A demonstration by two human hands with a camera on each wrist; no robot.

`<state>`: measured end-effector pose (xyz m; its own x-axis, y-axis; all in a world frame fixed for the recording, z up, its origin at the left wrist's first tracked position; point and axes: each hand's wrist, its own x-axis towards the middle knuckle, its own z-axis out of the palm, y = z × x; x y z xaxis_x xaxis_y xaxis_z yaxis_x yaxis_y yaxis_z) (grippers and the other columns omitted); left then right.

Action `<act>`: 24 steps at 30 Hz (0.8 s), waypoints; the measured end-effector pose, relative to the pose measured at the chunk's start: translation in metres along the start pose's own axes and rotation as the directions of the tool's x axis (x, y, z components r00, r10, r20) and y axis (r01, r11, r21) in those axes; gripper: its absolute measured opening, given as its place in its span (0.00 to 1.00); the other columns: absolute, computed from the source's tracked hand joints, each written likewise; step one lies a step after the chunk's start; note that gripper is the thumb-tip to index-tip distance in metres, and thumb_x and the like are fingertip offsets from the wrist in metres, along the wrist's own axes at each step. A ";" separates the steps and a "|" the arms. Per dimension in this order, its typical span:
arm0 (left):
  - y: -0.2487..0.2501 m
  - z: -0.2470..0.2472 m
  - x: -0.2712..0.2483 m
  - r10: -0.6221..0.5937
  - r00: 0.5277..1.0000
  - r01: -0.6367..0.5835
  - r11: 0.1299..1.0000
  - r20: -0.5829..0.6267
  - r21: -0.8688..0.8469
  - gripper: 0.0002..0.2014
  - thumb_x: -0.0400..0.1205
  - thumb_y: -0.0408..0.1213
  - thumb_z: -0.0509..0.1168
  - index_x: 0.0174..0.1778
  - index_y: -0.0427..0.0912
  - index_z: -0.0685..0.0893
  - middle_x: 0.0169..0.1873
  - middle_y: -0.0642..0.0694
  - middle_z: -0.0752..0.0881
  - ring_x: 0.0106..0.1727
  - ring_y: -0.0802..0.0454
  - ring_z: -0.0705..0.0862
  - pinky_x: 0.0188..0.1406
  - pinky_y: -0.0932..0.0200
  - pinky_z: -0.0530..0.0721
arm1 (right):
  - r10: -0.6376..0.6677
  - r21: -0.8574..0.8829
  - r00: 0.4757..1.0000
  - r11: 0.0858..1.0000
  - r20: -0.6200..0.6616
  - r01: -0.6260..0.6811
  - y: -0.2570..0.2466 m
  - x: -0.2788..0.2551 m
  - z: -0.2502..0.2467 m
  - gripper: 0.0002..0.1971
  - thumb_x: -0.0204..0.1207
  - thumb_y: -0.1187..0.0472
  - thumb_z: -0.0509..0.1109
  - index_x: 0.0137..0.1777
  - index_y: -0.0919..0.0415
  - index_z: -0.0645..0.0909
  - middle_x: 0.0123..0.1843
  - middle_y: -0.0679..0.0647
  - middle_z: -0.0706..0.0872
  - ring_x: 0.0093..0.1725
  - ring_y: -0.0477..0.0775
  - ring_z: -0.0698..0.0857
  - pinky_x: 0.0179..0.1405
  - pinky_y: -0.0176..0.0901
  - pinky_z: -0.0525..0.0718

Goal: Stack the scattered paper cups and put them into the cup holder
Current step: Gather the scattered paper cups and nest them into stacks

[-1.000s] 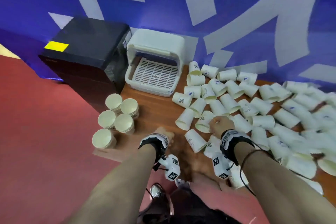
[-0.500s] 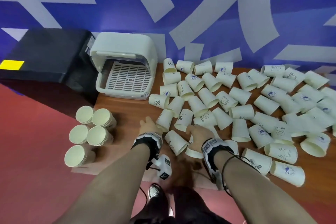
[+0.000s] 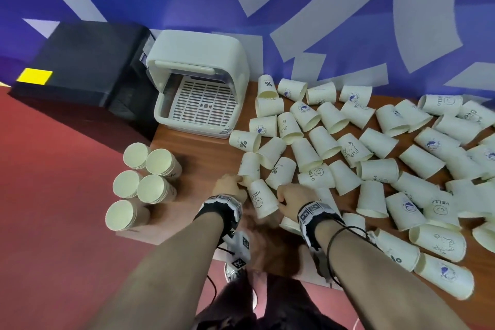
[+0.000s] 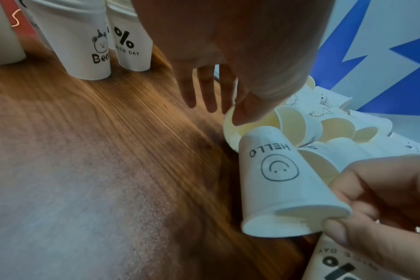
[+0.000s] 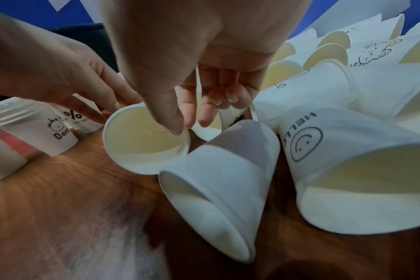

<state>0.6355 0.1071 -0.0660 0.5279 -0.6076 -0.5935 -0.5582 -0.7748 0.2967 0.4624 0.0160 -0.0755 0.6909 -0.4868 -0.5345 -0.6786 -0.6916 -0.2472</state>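
Observation:
Many white paper cups [image 3: 375, 142] lie scattered on the wooden table [image 3: 203, 158]. My left hand [image 3: 239, 181] pinches the rim of one lying cup [image 4: 229, 132], with the thumb inside its mouth [image 5: 144, 149] and the fingers outside. Just to the right lies a HELLO smiley cup [image 3: 261, 197], mouth towards me. My right hand [image 3: 281, 199] is at its rim. In the left wrist view the thumb and a curled finger pinch that rim [image 4: 345, 217]. The white cup holder [image 3: 198, 51] stands open at the back left, with its grated tray bare.
Several stacks of nested cups [image 3: 158, 166] stand upright at the table's left corner. A black box [image 3: 80, 61] sits left of the holder. A blue and white wall runs behind. More cups lie under and right of my right forearm.
My left hand has moved forward from the table edge to the lying cup's rim. My right hand has shifted onto the HELLO cup. My head view has swung right.

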 end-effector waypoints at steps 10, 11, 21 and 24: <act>-0.024 -0.033 -0.024 -0.208 0.976 0.193 0.963 -0.066 -0.187 0.09 0.77 0.38 0.61 0.38 0.39 0.84 0.45 0.36 0.89 0.44 0.37 0.86 0.41 0.56 0.82 | 0.124 0.197 0.991 0.974 -0.059 -0.110 -0.028 0.011 -0.044 0.03 0.73 0.56 0.64 0.41 0.53 0.76 0.43 0.54 0.83 0.46 0.57 0.82 0.40 0.42 0.78; -0.031 -0.035 -0.028 -0.234 0.970 0.216 0.954 -0.066 -0.206 0.10 0.76 0.39 0.61 0.39 0.38 0.85 0.45 0.36 0.89 0.43 0.37 0.86 0.41 0.57 0.82 | 0.114 0.185 0.992 0.977 -0.057 -0.102 -0.036 0.013 -0.049 0.05 0.73 0.56 0.65 0.37 0.52 0.73 0.41 0.53 0.82 0.44 0.57 0.81 0.38 0.43 0.76; -0.129 -0.037 -0.077 -0.465 0.885 0.418 0.818 -0.028 -0.395 0.07 0.76 0.40 0.65 0.40 0.39 0.77 0.43 0.40 0.85 0.41 0.41 0.81 0.39 0.58 0.76 | -0.121 0.034 0.993 0.992 0.004 0.121 -0.134 0.031 -0.060 0.13 0.71 0.54 0.67 0.31 0.52 0.65 0.41 0.52 0.81 0.45 0.59 0.83 0.36 0.47 0.77; -0.158 -0.035 -0.094 -0.534 0.846 0.473 0.748 0.001 -0.465 0.10 0.74 0.41 0.66 0.42 0.36 0.80 0.41 0.37 0.85 0.40 0.39 0.82 0.38 0.57 0.79 | -0.182 0.005 0.983 0.983 0.024 0.182 -0.165 0.034 -0.057 0.12 0.71 0.54 0.68 0.31 0.52 0.67 0.39 0.51 0.80 0.42 0.57 0.80 0.31 0.42 0.71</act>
<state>0.6962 0.2802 -0.0312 0.7434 -0.1001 -0.6613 0.1296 -0.9484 0.2893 0.6118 0.0830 -0.0063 0.7967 -0.3402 -0.4996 -0.5429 -0.7661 -0.3440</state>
